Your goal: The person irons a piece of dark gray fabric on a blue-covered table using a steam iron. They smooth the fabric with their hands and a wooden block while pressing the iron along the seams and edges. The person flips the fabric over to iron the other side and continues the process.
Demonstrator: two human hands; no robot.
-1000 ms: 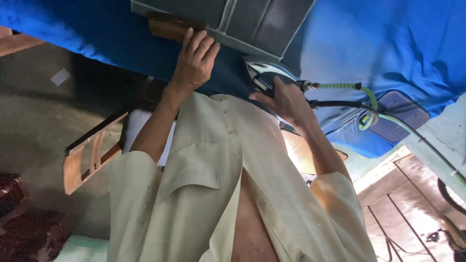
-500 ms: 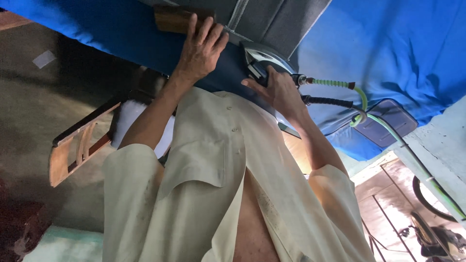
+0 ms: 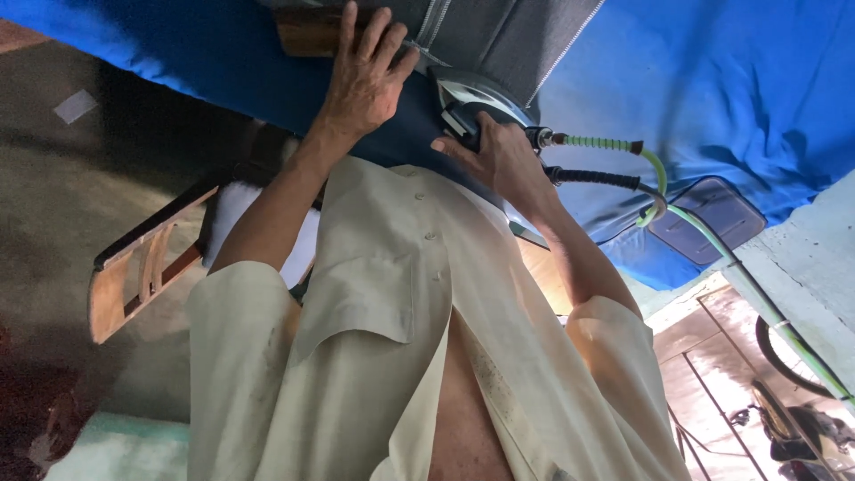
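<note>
My left hand (image 3: pixel 365 76) lies flat, fingers spread, on a grey garment (image 3: pixel 508 31) with light stitching, spread over a blue padded table (image 3: pixel 712 89). Its fingertips reach a brown wooden block (image 3: pixel 303 31) by the garment's edge. My right hand (image 3: pixel 500 160) is closed around the handle of a metal steam iron (image 3: pixel 472 93). The iron rests on the blue cover at the garment's near edge, just right of my left hand. A green hose (image 3: pixel 614 144) and a black hose (image 3: pixel 592 176) run from the iron's back toward the right.
A flat blue pad (image 3: pixel 708 218) lies on the table's right end. A wooden chair (image 3: pixel 142 267) with white cloth stands on the dark floor at left. The green hose trails down past a pale wall toward a parked motorbike (image 3: pixel 802 419). My cream shirt (image 3: pixel 401 356) fills the foreground.
Both hands have slid farther across the table, away from me. The iron has moved with my right hand up to the garment's edge, closer to my left hand.
</note>
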